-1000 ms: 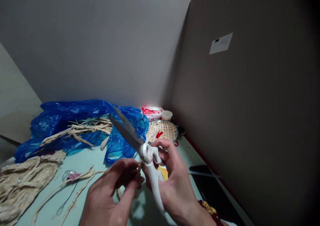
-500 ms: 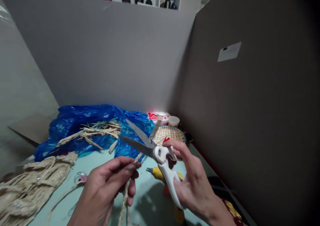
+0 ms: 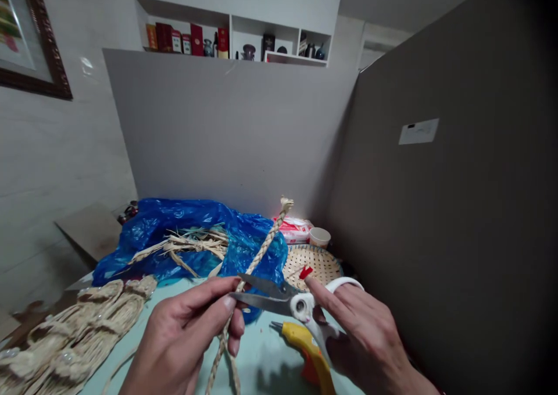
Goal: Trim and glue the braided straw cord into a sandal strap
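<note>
Between the thumb and fingers of my left hand [image 3: 192, 331] is a braided straw cord [image 3: 265, 245]. Its frayed end sticks up and to the right, while its lower lengths hang below the hand. My right hand [image 3: 366, 325] grips the white handles of a pair of scissors [image 3: 300, 306]. The blades are parted and lie around the cord, just above my left thumb and fingertips. Under the scissors, a yellow glue gun [image 3: 305, 342] rests on the table.
A blue plastic bag [image 3: 174, 214] with dry straw [image 3: 196, 244] lies at the back. Woven straw pieces with beads [image 3: 87, 331] are at left. A woven basket [image 3: 314, 261] holding something red, a paper cup [image 3: 319, 237] and a red-and-white packet [image 3: 294, 230] stand behind. Grey panels [image 3: 244, 127] enclose the table.
The scissors have turned and moved down, so their blades now straddle the cord by my left fingers. The cord's end stands up more plainly. The view has tilted upward.
</note>
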Tool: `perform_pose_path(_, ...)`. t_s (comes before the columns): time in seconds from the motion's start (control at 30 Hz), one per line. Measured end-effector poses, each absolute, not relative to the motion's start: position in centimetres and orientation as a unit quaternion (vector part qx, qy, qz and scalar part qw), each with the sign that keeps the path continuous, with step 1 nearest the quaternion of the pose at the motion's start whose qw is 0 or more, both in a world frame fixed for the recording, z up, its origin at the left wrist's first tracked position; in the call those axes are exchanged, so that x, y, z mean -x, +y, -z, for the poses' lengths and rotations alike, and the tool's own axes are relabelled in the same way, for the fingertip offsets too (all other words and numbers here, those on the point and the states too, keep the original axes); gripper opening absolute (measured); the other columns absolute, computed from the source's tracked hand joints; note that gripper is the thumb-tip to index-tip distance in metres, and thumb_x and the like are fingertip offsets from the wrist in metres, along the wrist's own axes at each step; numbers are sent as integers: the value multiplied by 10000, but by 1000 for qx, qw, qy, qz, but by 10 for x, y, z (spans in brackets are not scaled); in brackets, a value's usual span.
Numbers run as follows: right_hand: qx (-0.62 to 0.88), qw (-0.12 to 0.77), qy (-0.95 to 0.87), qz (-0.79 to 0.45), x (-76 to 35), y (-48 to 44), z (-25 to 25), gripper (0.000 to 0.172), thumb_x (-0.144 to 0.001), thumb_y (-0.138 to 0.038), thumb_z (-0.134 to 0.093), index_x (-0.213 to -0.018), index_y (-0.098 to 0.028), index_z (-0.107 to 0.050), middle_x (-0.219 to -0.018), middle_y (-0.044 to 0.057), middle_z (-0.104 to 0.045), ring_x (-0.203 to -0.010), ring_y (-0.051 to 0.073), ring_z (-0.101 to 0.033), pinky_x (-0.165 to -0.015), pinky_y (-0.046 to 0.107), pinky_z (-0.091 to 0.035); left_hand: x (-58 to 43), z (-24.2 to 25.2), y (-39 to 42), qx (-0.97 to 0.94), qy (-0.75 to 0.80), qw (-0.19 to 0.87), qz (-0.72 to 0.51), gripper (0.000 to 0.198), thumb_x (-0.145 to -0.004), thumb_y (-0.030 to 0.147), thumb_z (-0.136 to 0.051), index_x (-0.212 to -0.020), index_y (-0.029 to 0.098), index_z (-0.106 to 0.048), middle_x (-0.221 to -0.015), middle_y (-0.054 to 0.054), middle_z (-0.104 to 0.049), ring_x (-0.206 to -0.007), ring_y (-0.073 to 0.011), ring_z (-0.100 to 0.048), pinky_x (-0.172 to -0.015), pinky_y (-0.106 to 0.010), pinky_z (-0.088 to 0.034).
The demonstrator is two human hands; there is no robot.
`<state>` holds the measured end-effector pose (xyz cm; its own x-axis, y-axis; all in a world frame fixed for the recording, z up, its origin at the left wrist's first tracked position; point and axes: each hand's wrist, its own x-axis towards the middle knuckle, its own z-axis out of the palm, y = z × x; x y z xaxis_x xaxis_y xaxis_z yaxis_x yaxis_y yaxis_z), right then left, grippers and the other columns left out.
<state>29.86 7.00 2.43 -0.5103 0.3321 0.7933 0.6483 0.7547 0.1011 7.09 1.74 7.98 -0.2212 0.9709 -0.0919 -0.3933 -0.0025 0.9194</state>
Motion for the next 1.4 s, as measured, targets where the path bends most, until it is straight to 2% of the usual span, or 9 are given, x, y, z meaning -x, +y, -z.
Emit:
perform_pose_path(0.1,291,408,-845,186,-299,70,-24,708,-655,38,-423,-1332,-163,-480,-703,9,-649,-589,172,-560,-563,288,-448,-70,-79,17,-307,471,555,-613,173,-590,231,-856,-753,186,-816,-561,-39,-703,-455,-102,-562,-498,-206,-481)
perform_pose_path(0.33,276,432,-839,182,-297,70,-23,597,-706,46,-403,-1261,-130,-536,-668,6,-643,-573,147,-561,-543,253,-452,-72,-75,19,-357,459,524,-622,126,-579,250,-849,-697,210,-836,-505,-1,-628,-432,-68,-498,-443,-164,-437)
perform_pose_path(0.57,270,454,-834,156,-294,71,-18,619,-665,44,-382,-1231,-141,-552,-667,2,-651,-548,144,-559,-536,249,-476,-70,-68,21,-413,450,444,-656,83,-618,248,-810,-695,258,-837,-544,12,-639,-446,-69,-518,-492,-184,-456)
perform_pose_path(0.67,265,460,-833,156,-294,71,-17,609,-677,48,-387,-1233,-140,-552,-670,3,-649,-548,142,-569,-530,245,-479,-70,-67,21,-432,448,407,-669,121,-614,224,-804,-713,285,-838,-598,20,-648,-411,-65,-513,-455,-203,-440)
perform_pose_path(0.97,257,452,-838,169,-299,75,-4,442,-841,-4,-479,-1267,-80,-567,-718,47,-661,-596,154,-555,-568,277,-443,-71,-68,19,-417,468,398,-670,31,-614,227,-804,-635,205,-797,-537,17,-613,-396,-63,-487,-414,-186,-413)
perform_pose_path(1.1,258,458,-834,167,-299,77,3,427,-863,-35,-451,-1271,-73,-571,-685,44,-627,-580,160,-529,-555,279,-414,-69,-68,19,-430,483,406,-646,104,-644,275,-793,-605,184,-763,-519,21,-593,-399,-66,-475,-422,-192,-414)
perform_pose_path(1.2,274,478,-829,99,-301,80,10,476,-841,-50,-491,-1297,-141,-593,-696,39,-632,-591,169,-537,-572,284,-412,-67,-66,22,-437,511,397,-625,161,-660,316,-792,-597,175,-747,-504,10,-585,-464,-87,-493,-453,-174,-434)
perform_pose_path(1.3,303,510,-804,-25,-300,81,15,516,-767,-25,-549,-1220,-243,-667,-686,11,-640,-588,159,-547,-586,277,-412,-65,-64,26,-435,519,412,-609,182,-660,353,-806,-677,178,-756,-481,24,-556,-472,-84,-464,-451,-156,-416)
perform_pose_path(1.4,338,530,-770,-107,-292,80,10,401,-728,-29,-572,-1041,-239,-708,-652,-17,-619,-537,129,-529,-532,241,-401,-65,-58,31,-418,515,457,-592,254,-631,390,-833,-772,192,-760,-546,28,-592,-448,-63,-404,-433,-162,-375)
